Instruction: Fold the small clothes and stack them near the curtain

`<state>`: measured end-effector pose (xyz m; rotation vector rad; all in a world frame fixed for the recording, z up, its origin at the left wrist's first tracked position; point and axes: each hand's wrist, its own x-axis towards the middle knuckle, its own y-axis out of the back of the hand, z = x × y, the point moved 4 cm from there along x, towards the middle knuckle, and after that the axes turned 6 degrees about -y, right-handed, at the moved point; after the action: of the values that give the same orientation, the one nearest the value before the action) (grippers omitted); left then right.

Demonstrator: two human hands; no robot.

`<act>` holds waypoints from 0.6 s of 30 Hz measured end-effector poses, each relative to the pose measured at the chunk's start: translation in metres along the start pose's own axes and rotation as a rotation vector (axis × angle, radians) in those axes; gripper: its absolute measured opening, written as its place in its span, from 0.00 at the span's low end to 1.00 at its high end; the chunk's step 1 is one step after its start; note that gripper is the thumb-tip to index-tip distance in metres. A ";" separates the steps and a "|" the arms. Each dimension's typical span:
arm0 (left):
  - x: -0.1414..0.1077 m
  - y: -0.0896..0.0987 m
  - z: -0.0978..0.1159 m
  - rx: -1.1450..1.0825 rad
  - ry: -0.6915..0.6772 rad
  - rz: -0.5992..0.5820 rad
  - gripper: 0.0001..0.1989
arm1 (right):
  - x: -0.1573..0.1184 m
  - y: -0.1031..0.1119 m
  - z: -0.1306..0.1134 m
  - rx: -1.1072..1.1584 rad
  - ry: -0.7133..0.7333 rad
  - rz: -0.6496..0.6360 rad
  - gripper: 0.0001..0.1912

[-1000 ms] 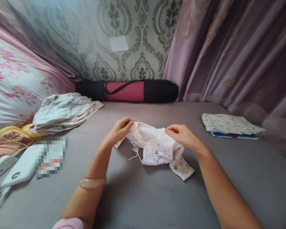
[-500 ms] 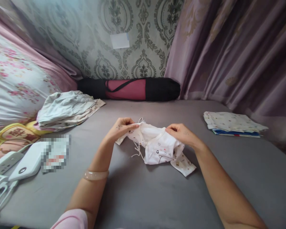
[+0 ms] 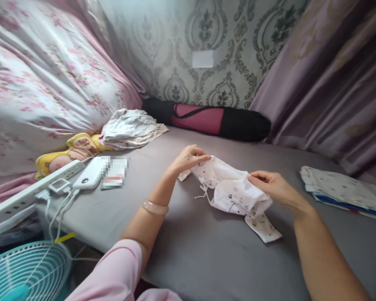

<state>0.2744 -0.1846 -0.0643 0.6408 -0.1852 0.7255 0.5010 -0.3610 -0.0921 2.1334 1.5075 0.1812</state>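
Observation:
A small white baby shirt [image 3: 230, 192], printed with a cartoon face and little figures, is stretched between my two hands above the grey sheet. My left hand [image 3: 192, 160] pinches its left shoulder near the neckline. On the opposite shoulder, the thumb and fingers of my right hand [image 3: 269, 186] are closed on the cloth. Thin white ties [image 3: 203, 190] dangle from the shirt's left front. One sleeve [image 3: 263, 227] hangs down at the right, and part of the other sleeve shows below my left wrist.
Folded printed cloths [image 3: 344, 188] lie stacked at the right. Crumpled pale clothes [image 3: 130, 127], a yellow cartoon cushion [image 3: 78, 152], a white power bank [image 3: 90, 173] and a power strip [image 3: 34, 190] are on the left. A black-and-pink rolled bag [image 3: 203, 119] lies along the wall; a turquoise fan [image 3: 28, 267] stands lower left.
The view has swung left, bringing the fan into sight. Both hands keep their hold on the shirt, whose neckline now looks pulled straighter between them.

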 end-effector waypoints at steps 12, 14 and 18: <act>0.023 0.035 0.047 0.116 -0.221 0.055 0.14 | -0.022 0.046 -0.077 -0.455 0.353 0.499 0.19; 0.023 0.047 0.073 0.207 -0.318 0.179 0.12 | -0.035 0.052 -0.101 -0.493 0.418 0.618 0.18; 0.012 0.065 0.118 0.365 -0.502 0.520 0.11 | -0.061 0.055 -0.136 -0.554 0.586 0.905 0.20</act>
<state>0.2466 -0.2116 0.0652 1.1417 -0.7122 1.1010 0.4713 -0.3854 0.0625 2.1873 0.4832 1.4443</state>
